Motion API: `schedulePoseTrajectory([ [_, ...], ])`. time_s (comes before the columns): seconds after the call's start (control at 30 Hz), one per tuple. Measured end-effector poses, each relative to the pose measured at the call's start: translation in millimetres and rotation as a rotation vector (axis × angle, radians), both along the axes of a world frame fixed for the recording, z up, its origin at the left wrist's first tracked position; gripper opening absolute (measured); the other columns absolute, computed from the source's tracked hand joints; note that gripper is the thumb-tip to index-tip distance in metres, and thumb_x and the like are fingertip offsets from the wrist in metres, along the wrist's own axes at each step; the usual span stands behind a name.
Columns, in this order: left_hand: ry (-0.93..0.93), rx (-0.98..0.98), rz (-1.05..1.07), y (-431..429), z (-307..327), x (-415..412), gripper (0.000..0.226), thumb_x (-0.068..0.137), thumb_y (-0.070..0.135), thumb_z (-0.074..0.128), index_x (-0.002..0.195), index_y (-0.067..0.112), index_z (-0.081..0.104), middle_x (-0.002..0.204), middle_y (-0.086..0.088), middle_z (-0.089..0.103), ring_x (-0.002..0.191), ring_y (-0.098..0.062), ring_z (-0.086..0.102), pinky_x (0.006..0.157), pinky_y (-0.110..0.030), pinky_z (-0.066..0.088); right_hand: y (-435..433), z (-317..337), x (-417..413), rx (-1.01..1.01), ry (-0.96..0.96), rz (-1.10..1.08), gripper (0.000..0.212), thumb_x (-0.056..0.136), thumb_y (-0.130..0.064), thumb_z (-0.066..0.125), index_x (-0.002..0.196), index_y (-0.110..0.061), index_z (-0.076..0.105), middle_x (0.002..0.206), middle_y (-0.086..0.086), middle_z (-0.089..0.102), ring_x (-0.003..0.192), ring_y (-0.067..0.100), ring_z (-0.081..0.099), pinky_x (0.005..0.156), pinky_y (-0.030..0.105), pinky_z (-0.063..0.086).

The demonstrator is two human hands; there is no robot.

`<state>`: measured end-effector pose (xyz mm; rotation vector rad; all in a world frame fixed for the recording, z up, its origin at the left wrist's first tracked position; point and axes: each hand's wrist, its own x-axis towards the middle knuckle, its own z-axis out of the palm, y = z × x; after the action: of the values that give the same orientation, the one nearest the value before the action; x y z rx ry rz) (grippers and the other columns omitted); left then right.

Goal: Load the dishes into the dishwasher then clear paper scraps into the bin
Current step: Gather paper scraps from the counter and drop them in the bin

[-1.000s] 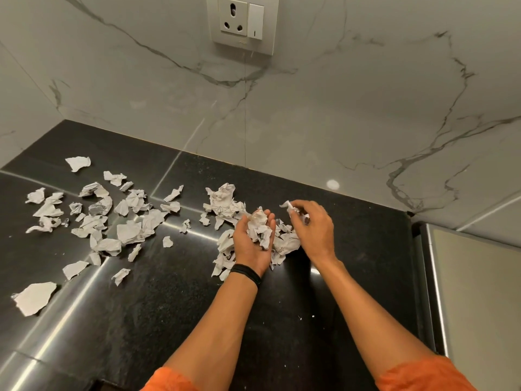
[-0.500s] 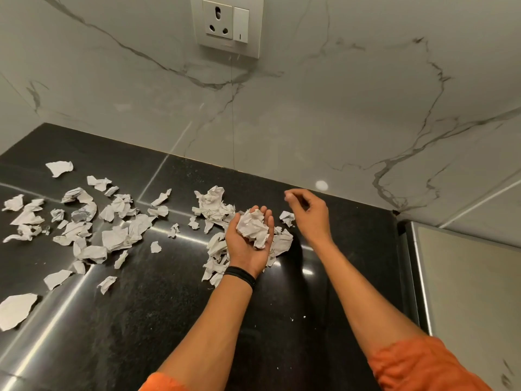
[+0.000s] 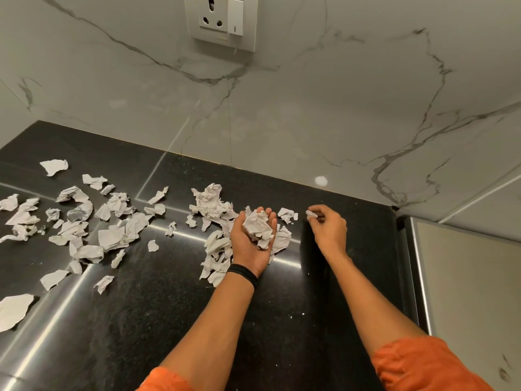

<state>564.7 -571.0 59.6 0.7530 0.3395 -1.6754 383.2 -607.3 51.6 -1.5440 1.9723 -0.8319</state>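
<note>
The left hand [image 3: 247, 245] lies palm up over the black countertop [image 3: 158, 320], fingers relaxed, cradling a wad of crumpled scraps [image 3: 257, 231] without clenching it. At its 3 o'clock the right hand [image 3: 330, 230] pinches a small scrap [image 3: 311, 213] between thumb and fingertips, just above the stone. A heap of paper scraps [image 3: 217, 249] lies under and around the left hand, and looser scraps spread toward 9 o'clock. A socket plate [image 3: 221, 19] sits on the marble wall at 12 o'clock.
</note>
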Motion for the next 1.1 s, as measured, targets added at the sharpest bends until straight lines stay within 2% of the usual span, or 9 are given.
schedulePoseTrajectory([
  [0.17,-0.008,-0.022,-0.034,-0.2,6.3,-17.6,0.045,0.102,0.041,0.052,0.124,0.004,0.066,0.121,-0.018,0.070,0.110,-0.030,0.068,0.102,-0.040,0.052,27.1,31.9,23.5,-0.076,-0.267,0.146,0.020,0.092,-0.020,0.074,0.110,-0.029,0.074,0.103,-0.016,0.072,0.097,0.000,0.066,0.087,0.024,0.057],
  [0.3,-0.013,-0.059,-0.078,2.1,9.2,-27.3,0.041,0.100,0.044,0.049,0.112,0.010,0.069,0.106,-0.012,0.072,0.095,-0.026,0.070,0.086,-0.040,0.055,43.7,41.6,41.2,-0.052,-0.214,0.366,0.024,0.088,-0.037,0.078,0.111,-0.038,0.075,0.108,-0.024,0.070,0.106,0.001,0.059,0.085,0.019,0.048],
  [0.37,0.006,-0.063,-0.063,2.8,11.2,-27.0,0.040,0.100,0.041,0.049,0.113,0.009,0.068,0.108,-0.014,0.072,0.097,-0.027,0.070,0.083,-0.039,0.057,44.3,41.5,41.4,-0.077,-0.310,0.336,0.020,0.091,-0.038,0.075,0.111,-0.035,0.077,0.108,-0.019,0.072,0.107,0.003,0.062,0.087,0.022,0.051],
  [0.43,0.052,-0.063,-0.035,2.9,12.3,-23.8,0.039,0.101,0.037,0.049,0.117,0.006,0.067,0.113,-0.016,0.071,0.103,-0.028,0.069,0.092,-0.039,0.056,37.2,40.5,36.6,-0.136,-0.455,0.210,0.014,0.096,-0.028,0.070,0.108,-0.026,0.077,0.103,-0.013,0.075,0.101,0.004,0.068,0.088,0.024,0.056],
  [0.57,0.112,-0.043,0.000,2.4,7.5,-13.9,0.042,0.102,0.036,0.051,0.122,0.003,0.066,0.130,-0.020,0.066,0.116,-0.031,0.067,0.106,-0.040,0.050,3.9,20.3,18.4,-0.026,-0.170,0.103,0.024,0.096,-0.015,0.068,0.118,-0.022,0.073,0.109,-0.012,0.071,0.102,0.001,0.066,0.092,0.021,0.053],
  [0.73,0.060,-0.033,0.032,-0.6,0.8,-5.2,0.045,0.102,0.035,0.048,0.128,0.002,0.063,0.133,-0.021,0.064,0.120,-0.032,0.064,0.101,-0.039,0.052,-23.8,-5.8,20.1,0.118,0.217,0.359,0.045,0.096,-0.029,0.070,0.139,-0.025,0.062,0.132,0.002,0.063,0.122,0.020,0.059,0.106,0.036,0.044],
  [0.83,0.049,-0.016,0.037,-1.4,-1.9,-1.3,0.043,0.103,0.036,0.047,0.121,0.002,0.066,0.134,-0.020,0.063,0.126,-0.032,0.061,0.105,-0.040,0.050,-28.6,-16.8,29.0,0.073,0.348,0.418,0.040,0.096,-0.025,0.069,0.136,-0.024,0.065,0.126,0.003,0.063,0.121,0.023,0.056,0.105,0.033,0.039],
  [0.93,0.040,-0.010,0.034,-2.2,-2.8,1.0,0.040,0.102,0.035,0.049,0.115,0.002,0.069,0.133,-0.020,0.064,0.127,-0.033,0.060,0.107,-0.040,0.049,-29.7,-19.1,26.2,0.071,0.218,0.268,0.033,0.096,-0.018,0.069,0.128,-0.023,0.070,0.119,0.002,0.066,0.110,0.020,0.062,0.099,0.034,0.048],
  [1.1,0.015,-0.001,0.029,-2.7,-1.4,-0.5,0.043,0.102,0.036,0.050,0.124,0.002,0.066,0.130,-0.021,0.066,0.123,-0.033,0.063,0.108,-0.041,0.048,-15.9,1.5,13.6,0.072,-0.332,0.022,0.028,0.095,-0.020,0.071,0.123,-0.025,0.073,0.114,-0.005,0.074,0.100,0.009,0.070,0.098,0.037,0.057],
])
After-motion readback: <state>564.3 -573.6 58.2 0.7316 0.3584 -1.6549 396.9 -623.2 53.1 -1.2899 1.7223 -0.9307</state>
